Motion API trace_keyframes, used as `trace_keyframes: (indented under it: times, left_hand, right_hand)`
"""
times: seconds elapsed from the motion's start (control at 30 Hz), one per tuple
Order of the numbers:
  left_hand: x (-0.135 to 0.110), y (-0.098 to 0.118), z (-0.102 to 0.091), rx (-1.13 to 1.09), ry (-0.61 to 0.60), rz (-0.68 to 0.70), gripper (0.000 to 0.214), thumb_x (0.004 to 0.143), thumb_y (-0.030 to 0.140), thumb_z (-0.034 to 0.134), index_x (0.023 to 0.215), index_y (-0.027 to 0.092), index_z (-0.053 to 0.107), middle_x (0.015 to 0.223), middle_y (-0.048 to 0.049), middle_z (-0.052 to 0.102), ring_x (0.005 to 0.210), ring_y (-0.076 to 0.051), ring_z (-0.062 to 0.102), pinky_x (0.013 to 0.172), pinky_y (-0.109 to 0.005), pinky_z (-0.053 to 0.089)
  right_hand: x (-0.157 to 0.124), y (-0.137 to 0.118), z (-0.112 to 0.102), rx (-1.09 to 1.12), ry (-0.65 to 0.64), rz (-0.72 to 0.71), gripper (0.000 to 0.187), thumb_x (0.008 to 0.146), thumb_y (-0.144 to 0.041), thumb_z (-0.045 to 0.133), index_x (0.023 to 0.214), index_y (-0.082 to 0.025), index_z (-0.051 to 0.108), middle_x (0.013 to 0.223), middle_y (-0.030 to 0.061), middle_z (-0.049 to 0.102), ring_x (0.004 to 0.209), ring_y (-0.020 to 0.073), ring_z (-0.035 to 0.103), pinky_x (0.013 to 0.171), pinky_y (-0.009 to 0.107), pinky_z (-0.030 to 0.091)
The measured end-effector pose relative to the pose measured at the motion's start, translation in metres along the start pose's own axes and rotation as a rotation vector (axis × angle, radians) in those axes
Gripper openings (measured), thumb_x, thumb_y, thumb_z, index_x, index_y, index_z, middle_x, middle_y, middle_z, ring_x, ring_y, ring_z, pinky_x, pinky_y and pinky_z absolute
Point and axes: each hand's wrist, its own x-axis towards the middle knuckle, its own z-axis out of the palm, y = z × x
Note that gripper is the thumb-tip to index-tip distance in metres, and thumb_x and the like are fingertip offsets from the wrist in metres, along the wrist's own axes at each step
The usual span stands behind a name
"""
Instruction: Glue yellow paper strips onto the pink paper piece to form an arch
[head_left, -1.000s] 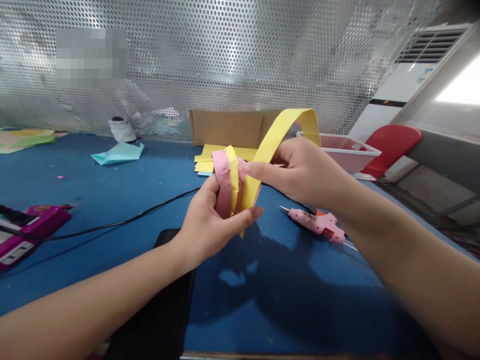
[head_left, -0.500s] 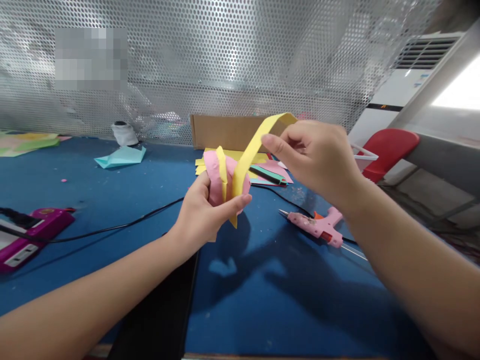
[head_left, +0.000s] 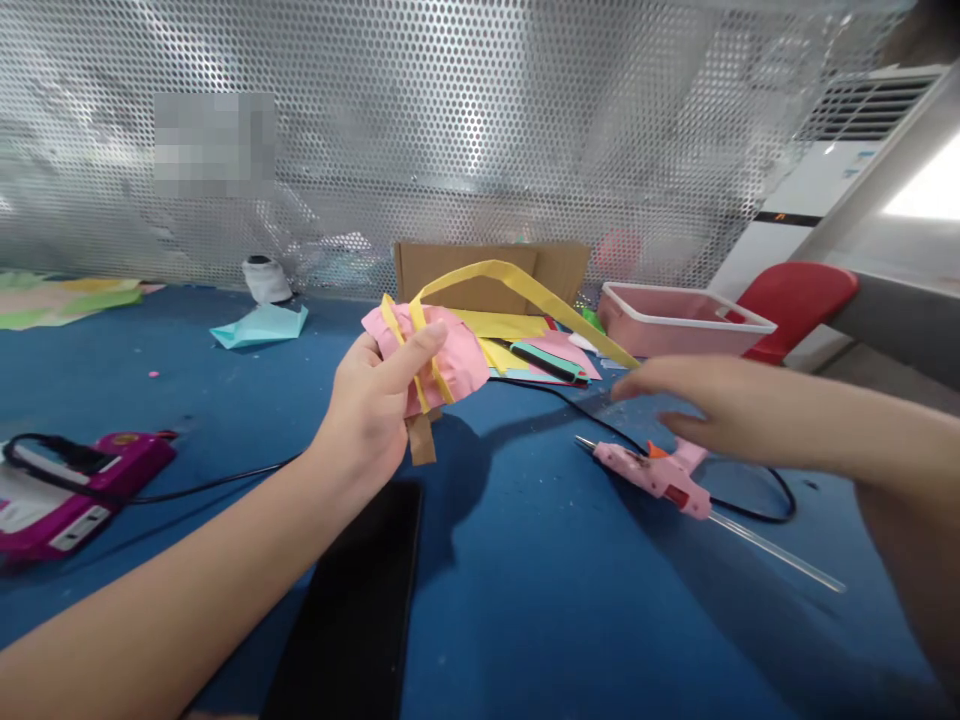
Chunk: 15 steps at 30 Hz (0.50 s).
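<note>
Pink crinkled-paper piece, rounded and puckered, is held in the air above the middle of the blue worktop, well in from its far edge. The left hand has it in a firm grip, thumb pressed over the front and fingers curled behind. Two bands of folded yellow paper strip cross its face; from the second, a long free length arches over toward the worktop's far right corner and comes down to the upper edge of the right hand. That hand is blurred, its thumb and fingertips apart, and I cannot tell whether its grip has any hold on the strip. A flat brown cardboard tab juts below the pink piece. Beneath the right hand, toward the worktop's right side, lies a pink plastic glue gun with a clear rod sticking out of its back; the fingers look apart from it. I judge the step in hand to be fitting the strip across the pink piece. The next move seems to call for the left thumb to keep the bands pinned while the right hand gets a sure hold, on strip or gun, without tugging the loose arch.
</note>
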Motion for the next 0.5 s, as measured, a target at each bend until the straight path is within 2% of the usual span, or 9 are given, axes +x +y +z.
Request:
trace_keyframes:
  times: [0.07,0.13,0.3,0.4,0.5]
  left_hand:
    - [0.002,0.005,0.002,-0.045,0.029,-0.061,0.027,0.077,0.029,0.072,0.1,0.016,0.067,0.096,-0.0065,0.073,0.081,-0.019,0.07,0.069,-0.028,0.057]
    - [0.003,0.011,0.005,-0.11,0.075,-0.152,0.021,0.08,0.026,0.068,0.098,0.014,0.067,0.096,-0.008,0.073,0.081,-0.019,0.07,0.069,-0.029,0.058]
    - [0.007,0.029,0.013,-0.284,0.181,-0.404,0.016,0.087,0.025,0.062,0.097,0.013,0.065,0.09,-0.009,0.074,0.076,-0.019,0.07,0.064,-0.031,0.06]
    - [0.011,0.036,0.016,-0.288,0.176,-0.45,0.018,0.087,0.029,0.062,0.098,0.015,0.064,0.09,-0.0095,0.074,0.074,-0.02,0.07,0.058,-0.03,0.059]
    - [0.014,0.036,0.019,-0.248,0.178,-0.439,0.021,0.082,0.034,0.068,0.095,0.018,0.065,0.098,-0.0093,0.073,0.078,-0.021,0.07,0.055,-0.028,0.056]
  right_hand:
    - [-0.014,0.013,0.02,0.032,-0.116,-0.011,0.052,0.071,-0.01,0.043,0.114,-0.027,0.066,0.121,0.006,0.066,0.108,0.0241,0.063,0.085,0.034,0.051]
    - [-0.028,0.025,0.037,0.066,-0.153,0.023,0.052,0.068,-0.008,0.042,0.11,-0.026,0.068,0.115,0.0074,0.068,0.109,0.0244,0.062,0.089,0.035,0.051]
    - [-0.042,0.049,0.065,0.149,-0.046,0.061,0.038,0.08,-0.019,0.046,0.109,-0.026,0.069,0.112,0.0103,0.07,0.103,0.026,0.066,0.088,0.038,0.052]
    - [-0.037,0.061,0.074,0.159,0.046,-0.08,0.046,0.076,-0.015,0.051,0.116,-0.034,0.064,0.115,0.0083,0.069,0.105,0.0254,0.067,0.086,0.037,0.055]
    - [-0.028,0.062,0.076,0.166,0.06,-0.27,0.06,0.069,-0.007,0.052,0.116,-0.043,0.06,0.107,0.0045,0.071,0.096,0.023,0.069,0.077,0.034,0.058]
